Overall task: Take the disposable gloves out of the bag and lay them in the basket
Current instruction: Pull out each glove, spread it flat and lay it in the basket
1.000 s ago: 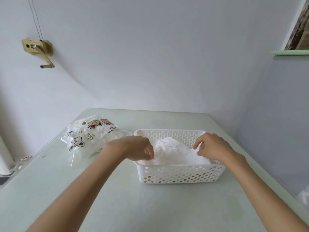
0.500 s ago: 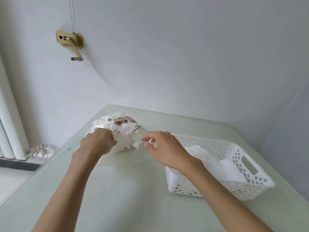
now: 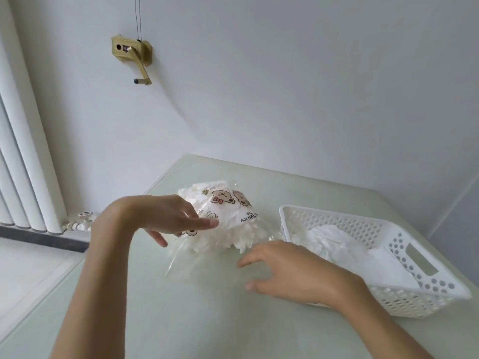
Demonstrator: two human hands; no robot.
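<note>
- Plain white painted wall (image 3: 285, 86) behind, second wall meets it at a corner far right.
- Brass-coloured metal crank winder (image 3: 132, 51) fixed to wall upper left, handle hanging down, two thin cords (image 3: 138, 16) running up from it.
- White ribbed column radiator (image 3: 23, 151) at left, w/ small valve (image 3: 83, 218) at its base.
- Pale green glossy surface (image 3: 181, 320) fills foreground.
- Light floor (image 3: 23, 270) lower left, dark skirting strip (image 3: 39, 242) under radiator.
- Soft, even daylight.
</note>
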